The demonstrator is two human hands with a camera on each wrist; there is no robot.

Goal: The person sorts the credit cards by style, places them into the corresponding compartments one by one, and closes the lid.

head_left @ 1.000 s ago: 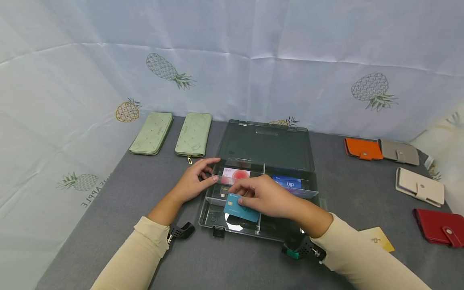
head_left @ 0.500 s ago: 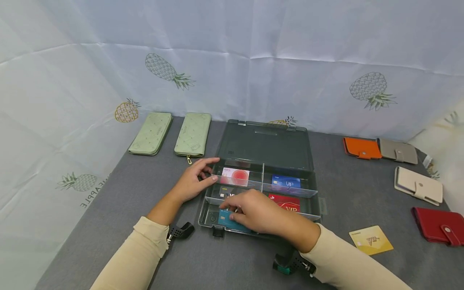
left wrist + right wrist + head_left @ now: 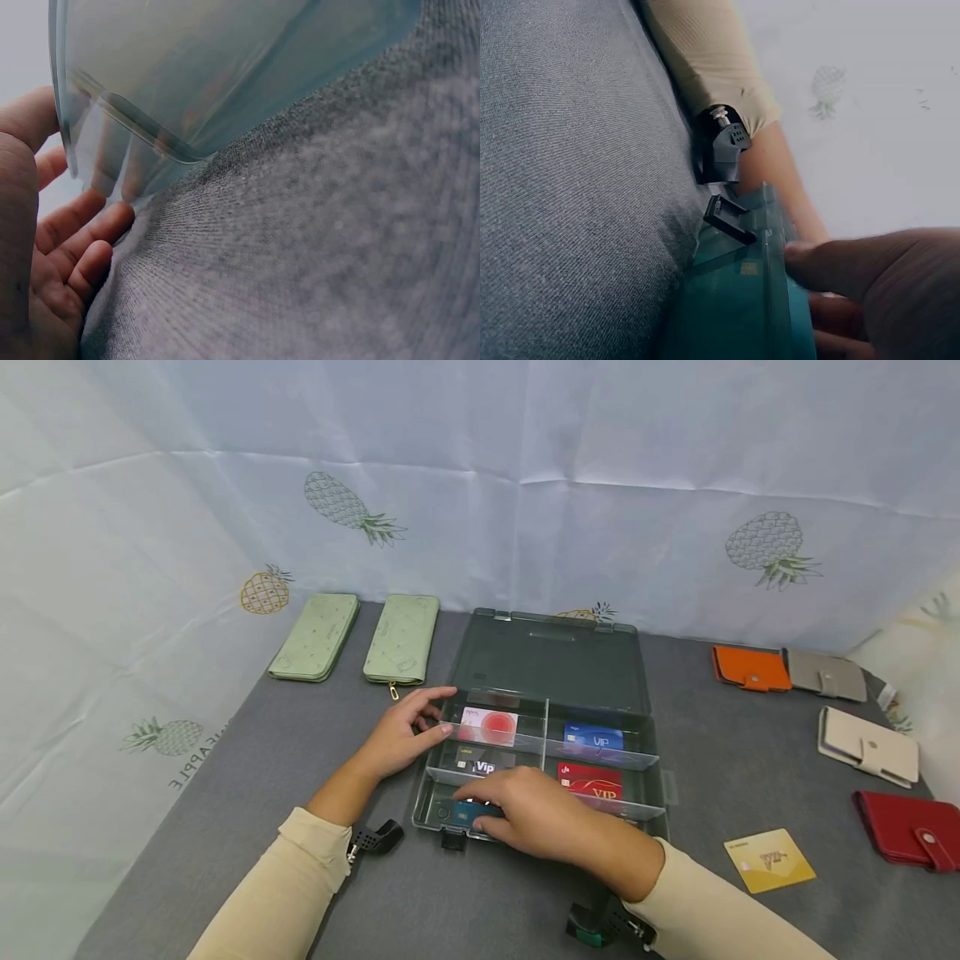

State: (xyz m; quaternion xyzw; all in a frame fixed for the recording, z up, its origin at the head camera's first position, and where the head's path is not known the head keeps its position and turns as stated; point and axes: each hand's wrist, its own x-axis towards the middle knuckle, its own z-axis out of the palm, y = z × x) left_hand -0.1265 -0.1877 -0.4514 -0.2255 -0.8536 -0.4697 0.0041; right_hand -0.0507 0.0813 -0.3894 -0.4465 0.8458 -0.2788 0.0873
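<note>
A clear grey divided box (image 3: 651,785) lies with its lid folded back. My left hand (image 3: 401,733) rests at its left side, thumb and index fingertips on the rim; in the left wrist view, the other fingers (image 3: 94,270) curl loosely by the outer wall. My right hand (image 3: 528,810) reaches into the front left compartment, holding a blue chip card (image 3: 463,814) between thumb and fingers. In the right wrist view the card (image 3: 727,315) shows through the front wall, thumb near the rim. A pink card (image 3: 487,727), black Vip card (image 3: 480,762), blue VIP card (image 3: 592,737) and red VIP card (image 3: 588,781) occupy other compartments.
A gold card (image 3: 768,860) lies right of the box. Two green wallets (image 3: 315,635) lie at the back left. Along the right are orange (image 3: 750,668), grey (image 3: 825,675), cream (image 3: 867,745) and red (image 3: 907,828) card holders. A pineapple-print cloth (image 3: 615,510) hangs behind.
My right hand has moved forward-down toward me, bringing the blue card from above the dividers into the front left compartment. The red VIP card has come into view. My left hand has stayed put.
</note>
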